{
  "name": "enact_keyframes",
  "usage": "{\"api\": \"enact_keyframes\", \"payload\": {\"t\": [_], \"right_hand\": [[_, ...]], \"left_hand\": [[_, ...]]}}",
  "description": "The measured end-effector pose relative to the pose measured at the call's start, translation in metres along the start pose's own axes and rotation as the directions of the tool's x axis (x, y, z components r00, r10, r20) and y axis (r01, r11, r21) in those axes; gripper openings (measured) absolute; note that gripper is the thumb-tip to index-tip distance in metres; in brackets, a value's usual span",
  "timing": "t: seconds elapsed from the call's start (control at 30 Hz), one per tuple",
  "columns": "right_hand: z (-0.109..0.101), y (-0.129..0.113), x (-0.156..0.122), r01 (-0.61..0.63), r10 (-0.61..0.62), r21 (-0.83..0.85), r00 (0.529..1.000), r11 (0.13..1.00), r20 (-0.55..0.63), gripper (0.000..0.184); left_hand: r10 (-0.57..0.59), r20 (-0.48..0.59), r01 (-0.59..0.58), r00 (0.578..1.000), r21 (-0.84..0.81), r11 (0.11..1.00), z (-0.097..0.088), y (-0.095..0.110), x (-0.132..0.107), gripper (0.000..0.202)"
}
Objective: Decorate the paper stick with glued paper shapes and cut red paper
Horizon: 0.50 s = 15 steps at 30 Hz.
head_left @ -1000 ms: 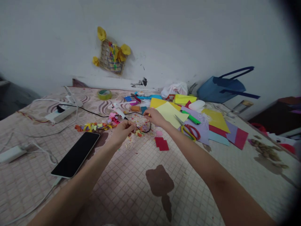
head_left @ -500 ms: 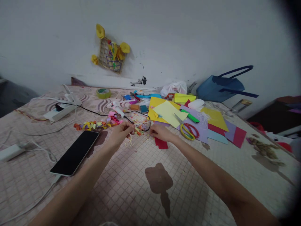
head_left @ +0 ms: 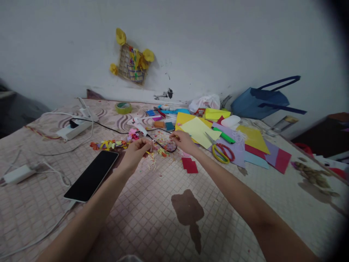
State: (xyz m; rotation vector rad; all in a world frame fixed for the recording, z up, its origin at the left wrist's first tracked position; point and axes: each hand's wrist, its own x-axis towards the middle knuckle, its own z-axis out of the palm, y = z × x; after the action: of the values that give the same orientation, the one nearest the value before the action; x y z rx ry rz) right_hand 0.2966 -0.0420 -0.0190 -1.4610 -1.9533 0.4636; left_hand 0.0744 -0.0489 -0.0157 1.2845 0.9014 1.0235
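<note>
My left hand [head_left: 137,152] is closed in a pinch above the near edge of a heap of small paper scraps [head_left: 163,137]. Something pale and thin shows at its fingertips, too small to name. Pale yellow strands [head_left: 152,162] lie just right of and below it. My right hand [head_left: 183,141] hovers at the heap's right side, thumb and fingers drawn together; what they hold, if anything, cannot be made out. A white glue gun [head_left: 140,127] with a black cord lies behind the left hand. Two red paper pieces [head_left: 190,165] lie below the right hand.
Scissors [head_left: 220,153], a green cutter [head_left: 224,135] and coloured paper sheets [head_left: 200,131] lie to the right. A phone [head_left: 92,175], a power strip [head_left: 73,129] and cables are on the left. Green tape [head_left: 123,107] and a blue bag [head_left: 259,103] stand toward the wall.
My right hand has lifted slightly away from the red paper, uncovering more of it. My left hand has drawn back a little to the left. The whole view has shifted slightly.
</note>
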Motion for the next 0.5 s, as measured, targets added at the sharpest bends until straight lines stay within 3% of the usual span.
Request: {"api": "enact_keyframes", "payload": {"t": [0.13, 0.2, 0.27, 0.4, 0.5], "right_hand": [[-0.003, -0.016, -0.025, -0.078, 0.064, 0.174, 0.994, 0.982, 0.083, 0.030], [-0.002, -0.029, -0.039, -0.154, 0.078, 0.405, 0.977, 0.901, 0.198, 0.040], [-0.001, -0.039, -0.051, -0.224, 0.105, 0.541, 0.965, 0.811, 0.242, 0.043], [-0.013, -0.040, -0.067, -0.234, 0.236, 0.564, 0.969, 0.792, 0.071, 0.038], [-0.037, -0.018, -0.080, -0.171, 0.263, 0.483, 0.956, 0.859, -0.131, 0.035]], "left_hand": [[0.023, 0.065, -0.030, 0.998, 0.098, 0.995, 0.014, 0.003, -0.004, 0.018], [0.072, 0.107, -0.092, 0.992, 0.195, 0.976, 0.027, 0.002, -0.010, 0.013], [0.145, 0.151, -0.187, 0.978, 0.317, 0.930, 0.041, -0.001, -0.017, 0.009], [0.225, 0.240, -0.316, 0.944, 0.476, 0.821, 0.055, -0.009, -0.030, 0.007], [0.227, 0.284, -0.354, 0.932, 0.570, 0.741, 0.039, -0.005, -0.025, 0.009]]}}
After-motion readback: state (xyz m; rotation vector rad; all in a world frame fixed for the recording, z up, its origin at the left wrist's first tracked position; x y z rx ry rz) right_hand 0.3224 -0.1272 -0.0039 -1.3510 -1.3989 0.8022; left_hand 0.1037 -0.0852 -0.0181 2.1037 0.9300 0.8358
